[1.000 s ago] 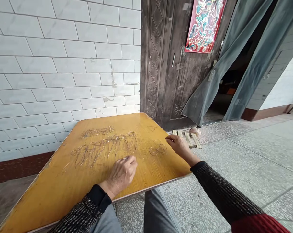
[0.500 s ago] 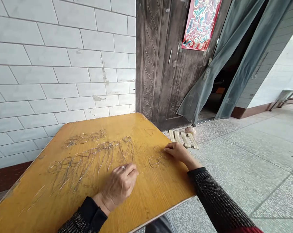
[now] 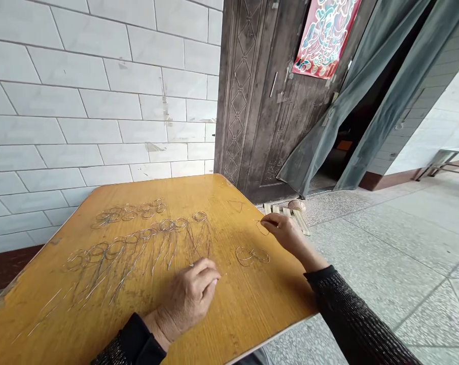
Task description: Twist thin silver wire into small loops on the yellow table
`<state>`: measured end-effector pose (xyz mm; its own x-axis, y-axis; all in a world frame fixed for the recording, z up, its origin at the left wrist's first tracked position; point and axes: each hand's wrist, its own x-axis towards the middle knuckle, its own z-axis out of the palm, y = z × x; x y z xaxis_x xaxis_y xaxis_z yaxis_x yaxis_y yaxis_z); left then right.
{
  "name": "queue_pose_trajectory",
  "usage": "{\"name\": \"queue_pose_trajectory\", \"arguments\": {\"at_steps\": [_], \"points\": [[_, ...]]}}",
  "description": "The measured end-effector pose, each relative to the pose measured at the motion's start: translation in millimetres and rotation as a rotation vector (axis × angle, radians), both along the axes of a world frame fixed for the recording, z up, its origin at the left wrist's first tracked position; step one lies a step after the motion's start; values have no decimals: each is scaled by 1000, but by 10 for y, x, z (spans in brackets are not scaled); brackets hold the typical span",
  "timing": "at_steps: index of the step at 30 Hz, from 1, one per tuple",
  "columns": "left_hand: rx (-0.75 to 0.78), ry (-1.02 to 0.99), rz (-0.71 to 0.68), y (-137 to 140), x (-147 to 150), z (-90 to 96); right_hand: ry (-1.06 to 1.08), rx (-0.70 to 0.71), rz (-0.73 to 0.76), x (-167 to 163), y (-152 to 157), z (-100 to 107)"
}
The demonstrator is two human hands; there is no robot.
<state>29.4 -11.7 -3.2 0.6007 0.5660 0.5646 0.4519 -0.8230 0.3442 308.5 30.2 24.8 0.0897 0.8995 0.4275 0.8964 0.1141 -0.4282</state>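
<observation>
My right hand (image 3: 286, 235) is over the table's right edge, thumb and fingertips pinched on a thin wire loop (image 3: 260, 229) just above the wood. Below it, several wire loops (image 3: 252, 256) lie overlapping on the tabletop. My left hand (image 3: 193, 294), with a ring on one finger, rests near the front of the table, its fingers curled and closed; what they hold, if anything, is hidden. Beyond it runs a slanting row of looped wires with long tails (image 3: 168, 228). Further back lies a second cluster of small wire loops (image 3: 128, 212).
The yellow wooden table (image 3: 214, 329) stands against a white tiled wall (image 3: 100, 116). A dark door (image 3: 252, 116) and a grey-green curtain (image 3: 320, 137) are behind it. A slatted stool (image 3: 301, 223) sits on the floor by the table's right edge. Straight wires (image 3: 42, 314) lie at the left.
My right hand has lifted a wire loop off the tabletop and moved slightly up. My left hand stays in nearly the same place. The view has shifted slightly.
</observation>
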Motion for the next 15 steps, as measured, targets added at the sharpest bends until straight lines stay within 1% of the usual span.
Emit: {"name": "queue_pose_trajectory", "arguments": {"at_steps": [2,4,6,7,9,11,13,15], "points": [[-184,-195,38,28,-16,19,53,22,133,-166,-16,130],[-399,-389,104,50,-41,56,58,88,268,-409,-23,230],[-590,-553,153,63,-72,101,16,116,434,-683,-24,278],[-648,-628,161,68,-86,123,-25,124,503,-817,-25,280],[-700,-738,151,78,-111,157,-120,139,618,-1047,-32,243],[-724,-785,158,87,-127,174,-180,162,691,-1208,-43,163],[-748,-816,182,95,-133,171,-136,187,726,-1298,-55,61],[-780,-858,197,99,-134,154,-7,191,735,-1335,-64,-43]]}}
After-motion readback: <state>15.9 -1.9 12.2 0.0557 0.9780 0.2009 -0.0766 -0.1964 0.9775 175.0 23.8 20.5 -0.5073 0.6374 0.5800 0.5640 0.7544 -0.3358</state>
